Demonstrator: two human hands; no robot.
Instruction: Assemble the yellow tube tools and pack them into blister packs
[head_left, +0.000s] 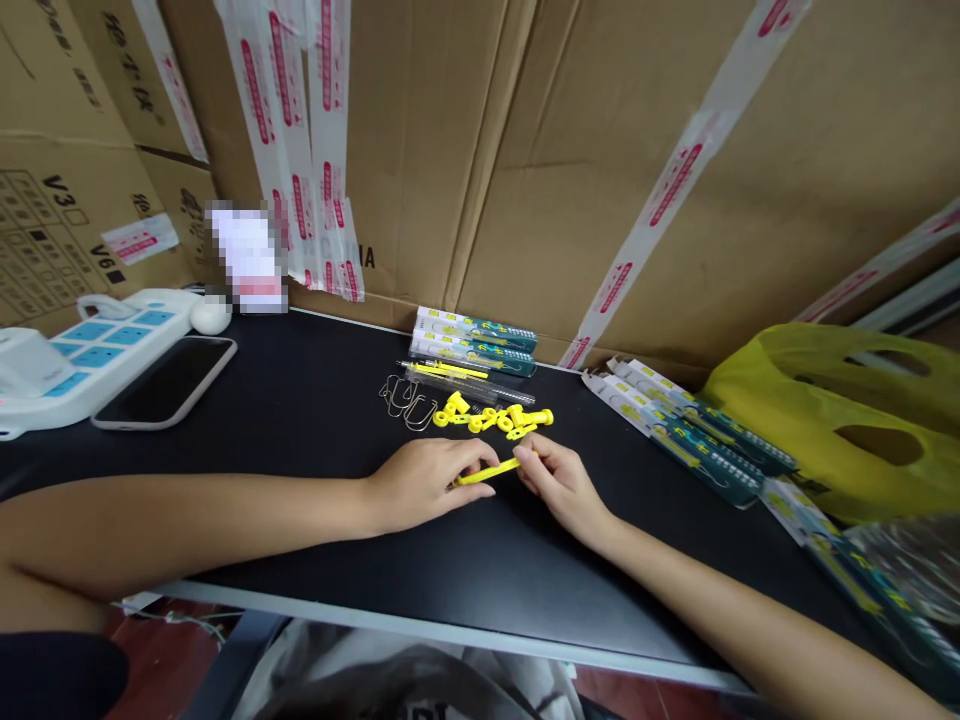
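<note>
Between my two hands lies a slim yellow plastic stick (487,472), held over the black table. My left hand (424,485) grips its left end with the thumb below and fingers curled above. The right end is pinched in the fingers of my right hand (561,482). Just beyond the hands sits a loose pile of small yellow plastic parts (491,418), some ring-shaped. Left of the pile are several bent metal wire hooks (407,400). Behind it lie clear tubes (472,385) and thin yellow sticks (448,369).
Printed packages (476,340) lie at the back against a cardboard wall (420,150); more packages (690,430) line the right side near a yellow plastic bag (832,420). At left are a phone (169,385) and a white power strip (112,340). The table's front edge (420,625) runs below my forearms.
</note>
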